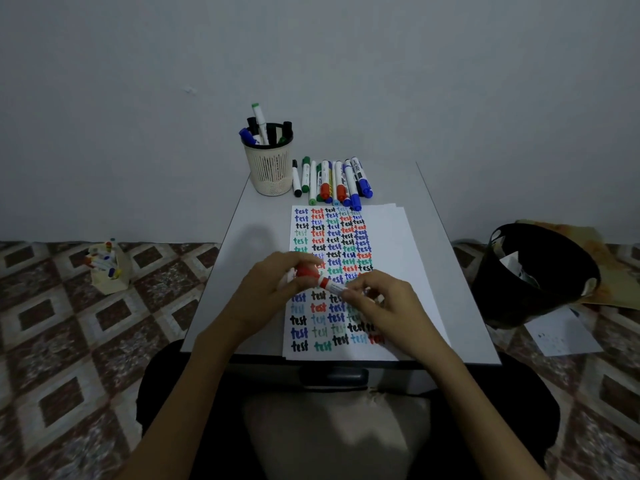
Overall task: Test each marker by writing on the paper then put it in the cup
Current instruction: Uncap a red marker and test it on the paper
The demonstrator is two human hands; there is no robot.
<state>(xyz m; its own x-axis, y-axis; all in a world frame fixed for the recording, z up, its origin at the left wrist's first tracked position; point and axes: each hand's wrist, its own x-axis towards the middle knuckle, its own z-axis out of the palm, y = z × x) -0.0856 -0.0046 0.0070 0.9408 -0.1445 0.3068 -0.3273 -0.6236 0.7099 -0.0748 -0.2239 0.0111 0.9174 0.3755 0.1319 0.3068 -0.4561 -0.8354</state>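
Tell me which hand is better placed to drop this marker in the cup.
Left, probably: the left hand grips the marker at its cap, and the cup stands beyond it on that side; the right hand is farther.

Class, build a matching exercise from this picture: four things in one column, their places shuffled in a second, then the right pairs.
1 red marker
2 cup
3 loose markers
4 black bin

A on the floor, right of the table
B held by left hand and right hand over the paper
C lying in a row beyond the paper
D standing on the table's far left, markers inside

Pairs: 1-B, 2-D, 3-C, 4-A
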